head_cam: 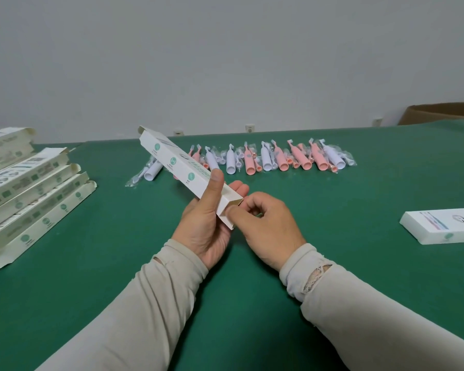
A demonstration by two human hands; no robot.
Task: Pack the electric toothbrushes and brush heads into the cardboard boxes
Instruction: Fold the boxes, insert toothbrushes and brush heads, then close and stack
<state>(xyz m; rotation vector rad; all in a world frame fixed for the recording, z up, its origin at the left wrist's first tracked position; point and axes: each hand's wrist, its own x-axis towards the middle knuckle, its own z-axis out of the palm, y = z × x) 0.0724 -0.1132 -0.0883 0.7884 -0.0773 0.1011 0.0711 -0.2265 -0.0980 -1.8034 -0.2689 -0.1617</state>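
Observation:
My left hand (208,223) grips a long white cardboard box (178,164), held tilted above the green table with its far end raised. My right hand (265,226) pinches the flap at the box's open near end. A row of pink and white electric toothbrushes (268,159) and small brush heads in clear bags lies across the table behind the box. One white toothbrush (152,171) lies apart at the row's left end, partly hidden by the box.
A stack of several open white boxes (30,194) lies at the left of the green table (118,263). A closed white box (439,228) lies at the right edge. A brown carton (439,112) stands at the far right behind the table.

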